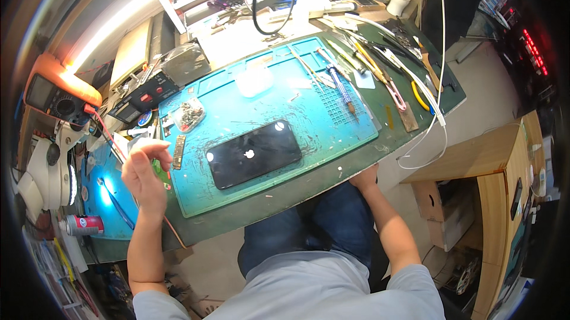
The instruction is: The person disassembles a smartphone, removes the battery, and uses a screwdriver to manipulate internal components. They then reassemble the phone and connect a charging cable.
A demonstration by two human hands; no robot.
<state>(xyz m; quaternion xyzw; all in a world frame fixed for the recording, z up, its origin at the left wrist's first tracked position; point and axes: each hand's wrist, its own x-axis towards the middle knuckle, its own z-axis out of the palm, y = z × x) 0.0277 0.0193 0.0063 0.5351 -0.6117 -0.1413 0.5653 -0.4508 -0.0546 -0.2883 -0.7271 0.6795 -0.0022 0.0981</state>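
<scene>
A black smartphone [255,153] lies screen up on the blue work mat [261,192], a white logo lit at the middle of its dark screen. Left of the phone, my left hand [145,171] is raised with bent fingers and the thumb apart, and I see nothing held in it. Just beyond that hand are a small dark strip-shaped part [179,152] and a clear box of tiny screws [189,115]. My right hand [364,176] rests low by the table's front edge, beside my thigh; its fingers are mostly hidden.
An orange multimeter [62,97] and a black bench device [145,95] stand at the left. A blue-handled brush [343,91] lies on the mat's right part. Pliers [420,97], tweezers and cables crowd the right side. A black cable loop [254,8] hangs above the far side.
</scene>
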